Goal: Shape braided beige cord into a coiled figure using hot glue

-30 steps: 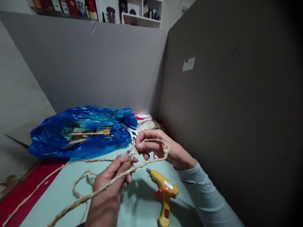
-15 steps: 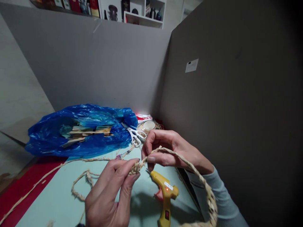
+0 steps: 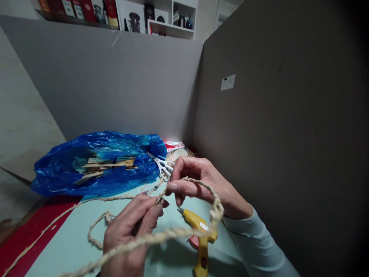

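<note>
A straw-coloured twisted cord (image 3: pixel 170 233) runs between my hands, loops over my right hand and sweeps back across the front to the lower left. My left hand (image 3: pixel 132 227) pinches a small knotted part of the cord between thumb and fingertips. Just beyond it, my right hand (image 3: pixel 198 184) is closed on the same cord, thumb against the fingers. Below my right hand lies a yellow glue gun (image 3: pixel 198 221) on the pale green table mat (image 3: pixel 170 254), its nozzle pointing up and left. Another length of cord (image 3: pixel 93 231) lies curled left of my left hand.
At the back left, a blue plastic bag (image 3: pixel 115 142) holds flat dried strips (image 3: pixel 106 165). White-handled scissors (image 3: pixel 165 168) lie beside it, near a white cup (image 3: pixel 180 153) on a woven tray. Grey partitions (image 3: pixel 129 84) stand behind and to the right. Red surface (image 3: pixel 17 231) shows at left.
The cord's loop has swung from the right side across the front of my left hand. My right hand has shifted slightly left, and the camera view has tipped up a little.
</note>
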Tool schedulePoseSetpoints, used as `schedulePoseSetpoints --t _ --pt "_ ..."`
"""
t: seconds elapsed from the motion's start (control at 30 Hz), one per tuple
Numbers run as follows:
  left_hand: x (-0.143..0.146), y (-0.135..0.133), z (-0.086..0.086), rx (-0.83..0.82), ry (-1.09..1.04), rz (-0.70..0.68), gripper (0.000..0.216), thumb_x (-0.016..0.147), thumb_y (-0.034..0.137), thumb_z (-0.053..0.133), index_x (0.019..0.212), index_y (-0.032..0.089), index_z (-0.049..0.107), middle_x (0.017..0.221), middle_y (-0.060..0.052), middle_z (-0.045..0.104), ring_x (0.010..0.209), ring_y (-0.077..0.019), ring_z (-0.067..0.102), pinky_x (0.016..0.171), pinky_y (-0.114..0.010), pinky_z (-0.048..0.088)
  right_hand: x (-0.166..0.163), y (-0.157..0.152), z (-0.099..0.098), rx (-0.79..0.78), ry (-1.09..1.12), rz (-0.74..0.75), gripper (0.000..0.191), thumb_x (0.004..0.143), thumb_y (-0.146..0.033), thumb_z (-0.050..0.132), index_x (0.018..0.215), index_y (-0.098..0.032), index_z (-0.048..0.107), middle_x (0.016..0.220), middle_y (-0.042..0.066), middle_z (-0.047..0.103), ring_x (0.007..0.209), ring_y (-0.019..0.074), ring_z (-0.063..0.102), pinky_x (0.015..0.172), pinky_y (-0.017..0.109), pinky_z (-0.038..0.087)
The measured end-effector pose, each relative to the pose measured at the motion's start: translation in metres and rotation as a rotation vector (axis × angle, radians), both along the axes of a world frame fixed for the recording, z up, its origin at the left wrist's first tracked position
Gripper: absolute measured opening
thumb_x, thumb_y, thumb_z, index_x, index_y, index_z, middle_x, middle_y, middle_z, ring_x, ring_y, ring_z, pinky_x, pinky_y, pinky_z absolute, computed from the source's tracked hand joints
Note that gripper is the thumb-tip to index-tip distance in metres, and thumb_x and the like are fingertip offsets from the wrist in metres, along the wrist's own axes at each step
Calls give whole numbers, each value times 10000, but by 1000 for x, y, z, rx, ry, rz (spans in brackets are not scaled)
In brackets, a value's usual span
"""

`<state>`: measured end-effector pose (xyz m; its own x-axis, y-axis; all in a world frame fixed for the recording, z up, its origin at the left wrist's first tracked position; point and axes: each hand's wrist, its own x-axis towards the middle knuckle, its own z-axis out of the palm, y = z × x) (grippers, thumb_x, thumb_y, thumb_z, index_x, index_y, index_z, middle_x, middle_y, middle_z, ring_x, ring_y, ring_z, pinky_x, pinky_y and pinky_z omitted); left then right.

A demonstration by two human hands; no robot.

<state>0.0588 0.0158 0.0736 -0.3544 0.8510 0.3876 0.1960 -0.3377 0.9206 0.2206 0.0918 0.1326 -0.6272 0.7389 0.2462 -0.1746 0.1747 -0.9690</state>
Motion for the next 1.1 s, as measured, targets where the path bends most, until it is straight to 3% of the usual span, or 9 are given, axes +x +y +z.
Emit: schedulePoseSetpoints --t 0.13,0.3,0.53,0.8,0.93,1.1 --pt "-3 3 -1 -181 -162 -149 340 769 521 766 598 228 754 627 -35 633 613 -177 525 577 -268 422 -1 7 -3 -46 51 18 323 775 -390 843 756 -167 611 651 -32 648 565 91 607 551 212 476" --pt "4 -3 7 -284 -381 -155 341 719 502 828 943 246 811 670 -8 664 616 -142 509 613 -230 448 -1 10 -4 -76 81 66 344 724 -312 882 733 -166 571 661 -26 669 556 90 618 552 207 503" --pt "-6 1 9 -350 -448 -209 267 725 449 836 803 201 771 702 -10 662 662 -136 523 629 -197 467 -11 11 -16 -33 29 54 370 738 -382 861 720 -187 547 684 -22 654 599 101 618 580 223 511" --pt "-13 13 10 -311 -617 -166 209 640 328 864 638 177 721 592 -6 639 578 -129 538 563 -200 484 -17 12 -27 280 -146 -11 246 848 -339 752 754 -187 584 707 0 648 611 126 612 567 238 467" --pt "-16 18 9 -313 -651 -182 145 785 278 765 697 175 713 674 -13 666 602 -119 558 594 -197 499 -23 11 -29 443 -211 -102 244 861 -297 734 710 -183 580 702 -1 641 618 125 557 606 254 435" --pt "-15 23 7 -267 -643 -181 115 824 267 756 850 176 692 685 -12 698 632 -134 608 628 -221 506 -33 9 -35 536 -199 -207 269 888 -338 718 705 -183 596 648 -8 630 589 121 490 583 250 375"
